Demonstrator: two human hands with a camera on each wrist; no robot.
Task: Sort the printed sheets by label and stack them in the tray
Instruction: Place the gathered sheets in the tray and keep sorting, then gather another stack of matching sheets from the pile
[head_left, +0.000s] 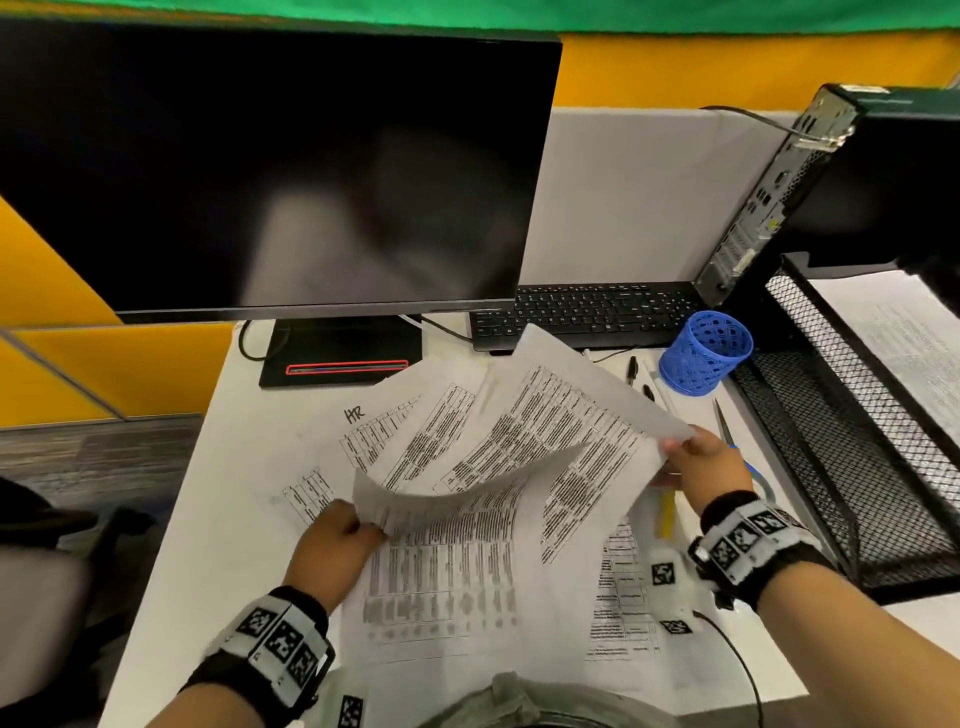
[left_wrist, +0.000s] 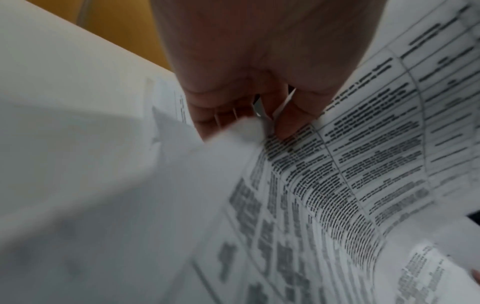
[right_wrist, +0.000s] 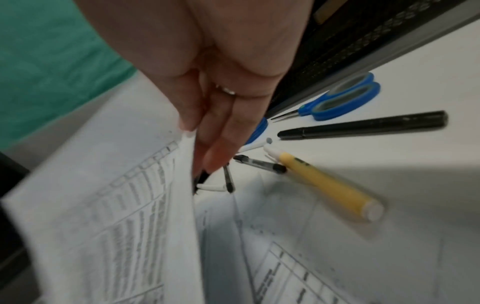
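On my desk (head_left: 249, 467) papers (head_left: 447, 587) lie spread near the front edge, the black tray (head_left: 852, 467) sits at the right edge, and my left hand (head_left: 332, 551) and right hand (head_left: 698, 460) each pinch a lifted sheet (head_left: 545, 410).

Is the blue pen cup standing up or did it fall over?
Tipped over. The blue pen cup lies on its side on the desk, mouth open and empty, with pens loose beside it.
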